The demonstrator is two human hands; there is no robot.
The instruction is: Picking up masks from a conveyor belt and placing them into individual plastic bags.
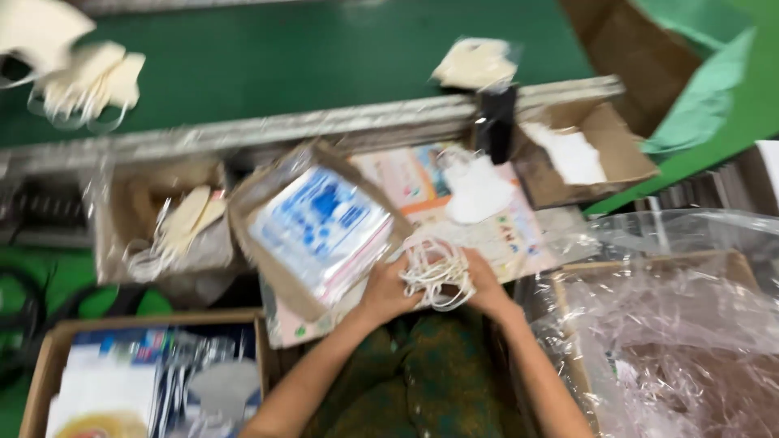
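Below centre, at worktop edge: left hand (388, 290) and right hand (485, 285) close together, both closed on one bundle of white face masks (436, 272), ear loops tangled and spilling over fingers. Bundle held just above printed sheets (495, 231), not yet set down.

Just left of hands: tilted cardboard box (280, 268) holding flat blue-and-white printed packets (323, 227), apparently empty pouches waiting. Further left: second carton (122, 235) with loose cream masks (188, 217). Upper right: small open carton (604, 158) with white contents.

Behind: green conveyor belt (284, 57) carrying more masks, a heap at far left (81, 81), one bagged piece (475, 63) near metal rail.

Lower left: box of finished-looking packs (146, 381). Right: large carton lined with clear plastic film (673, 324), contents unreadable through blur.

Judged progress: mid-batch. Some packs already boxed, one bundle in hand still unbagged, plenty of loose masks left on belt and in carton.
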